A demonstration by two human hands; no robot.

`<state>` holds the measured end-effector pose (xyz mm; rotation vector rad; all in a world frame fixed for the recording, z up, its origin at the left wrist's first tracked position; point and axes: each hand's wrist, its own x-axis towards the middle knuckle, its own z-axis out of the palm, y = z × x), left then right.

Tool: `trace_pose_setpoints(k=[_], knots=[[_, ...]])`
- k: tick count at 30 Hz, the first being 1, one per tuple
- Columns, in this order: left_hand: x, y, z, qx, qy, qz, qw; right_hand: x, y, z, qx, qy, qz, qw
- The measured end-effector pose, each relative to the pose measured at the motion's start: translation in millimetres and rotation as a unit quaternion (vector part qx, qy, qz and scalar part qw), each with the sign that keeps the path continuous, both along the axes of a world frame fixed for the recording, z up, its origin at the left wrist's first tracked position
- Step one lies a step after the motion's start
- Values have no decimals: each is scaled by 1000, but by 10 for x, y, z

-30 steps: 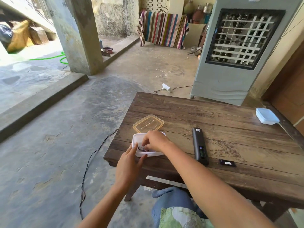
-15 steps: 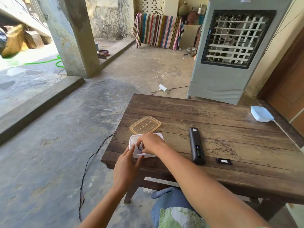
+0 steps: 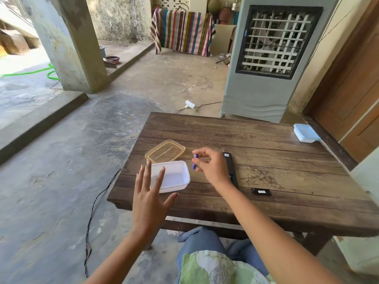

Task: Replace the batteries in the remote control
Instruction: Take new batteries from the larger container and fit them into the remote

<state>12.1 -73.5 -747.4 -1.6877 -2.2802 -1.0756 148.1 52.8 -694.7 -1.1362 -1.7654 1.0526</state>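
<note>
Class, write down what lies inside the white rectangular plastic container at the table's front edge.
The white rectangular plastic container shows only a bare white floor inside. Straight fingers of the left hand cover its left part, so anything beneath them is hidden.

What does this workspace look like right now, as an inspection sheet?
Surface: weathered wooden table.
Job's things: black remote lying flat; its battery cover loose beside it; purple battery in the right hand.
Clutter: open white container; amber lid behind it; closed blue box far right.
Hands: left hand open, fingers spread over the container; right hand pinches the battery.
Cables: black cable on the floor; white socket strip beyond table.
Surroundings: air cooler, striped cloth, pillar.
</note>
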Motion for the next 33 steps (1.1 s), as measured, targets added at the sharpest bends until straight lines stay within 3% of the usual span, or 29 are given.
trace_pose_setpoints(k=[4, 8, 10, 16, 24, 33], knots=[[396, 107, 131, 71, 31, -132, 988, 457, 80, -45, -20, 61, -91, 994], [906, 270, 163, -41, -56, -174, 982, 805, 98, -98, -9, 35, -146, 989], [1087, 421, 95, -107, -85, -174, 975, 935, 85, -130, 9, 1, -162, 987], [1348, 732, -160, -199, -31, -129, 971, 1138, -19, -256, 70, -95, -144, 982], [1390, 763, -237, -164, -12, -106, 981, 1111, -69, -367, 98, -155, -89, 979], [1394, 790, -329, -138, -6, -93, 986, 1058, -14, -278, 64, -238, -34, 969]])
